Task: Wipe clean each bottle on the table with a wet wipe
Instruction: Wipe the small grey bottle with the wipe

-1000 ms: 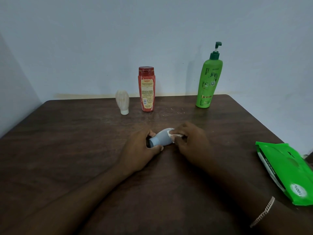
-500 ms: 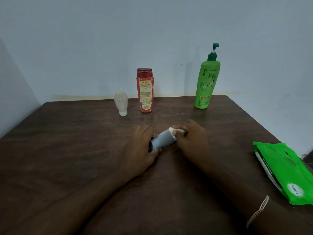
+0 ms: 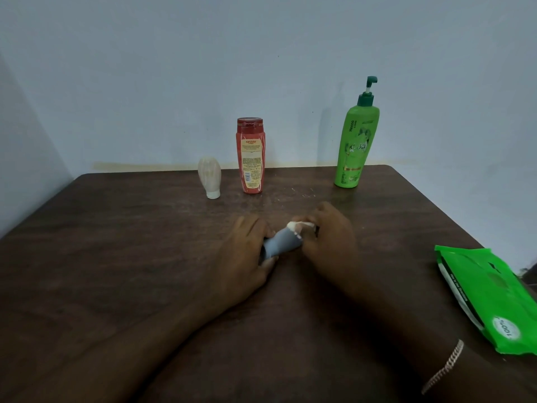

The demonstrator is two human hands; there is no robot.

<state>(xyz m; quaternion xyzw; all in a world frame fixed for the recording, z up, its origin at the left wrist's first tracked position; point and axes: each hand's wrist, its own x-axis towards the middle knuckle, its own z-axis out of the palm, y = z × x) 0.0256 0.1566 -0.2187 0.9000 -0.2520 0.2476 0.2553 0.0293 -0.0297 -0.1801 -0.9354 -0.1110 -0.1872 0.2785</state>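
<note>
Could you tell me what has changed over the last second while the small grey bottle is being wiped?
The right hand slid the white wipe along the grey bottle toward its far end. The left hand still grips the near end. The red bottle, green pump bottle, pale bottle and wipes pack stayed put.

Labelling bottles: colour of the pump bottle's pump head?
Dark green, on the lighter green pump bottle; head view.
</note>
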